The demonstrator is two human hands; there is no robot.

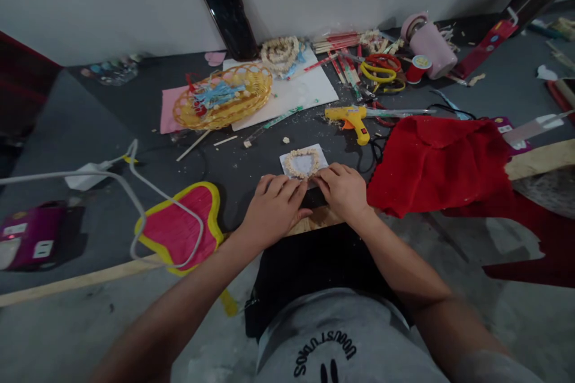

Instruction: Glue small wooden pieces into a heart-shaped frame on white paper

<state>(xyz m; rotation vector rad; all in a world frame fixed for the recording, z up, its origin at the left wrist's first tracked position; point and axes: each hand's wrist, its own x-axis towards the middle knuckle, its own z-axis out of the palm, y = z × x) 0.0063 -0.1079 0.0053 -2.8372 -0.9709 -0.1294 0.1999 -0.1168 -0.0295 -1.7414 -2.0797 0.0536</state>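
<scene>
A small heart-shaped ring of crumbly beige pieces (pixel 290 162) lies on a square of white paper (pixel 320 152) near the table's front edge. My left hand (pixel 277 204) rests at the paper's near side, fingers stretched out and thumb apart. From the right, my right hand (pixel 345 191) reaches the ring's near edge, its fingertips closed together against it. What exactly lies under the fingertips is partly hidden. Behind the paper lie a beige crumb (pixel 286 140) and a yellow glue gun (pixel 354 119) with its nozzle pointing left.
At right, a red cloth (pixel 442 164) overhangs the edge. A white cable loops over a pink-and-yellow board (pixel 179 227) at left. Farther back are a yellow woven basket (pixel 224 109), scissors (pixel 381 75), a thread spool (pixel 418 69), a pink bottle (pixel 432 48) and a leaning phone (pixel 224 9).
</scene>
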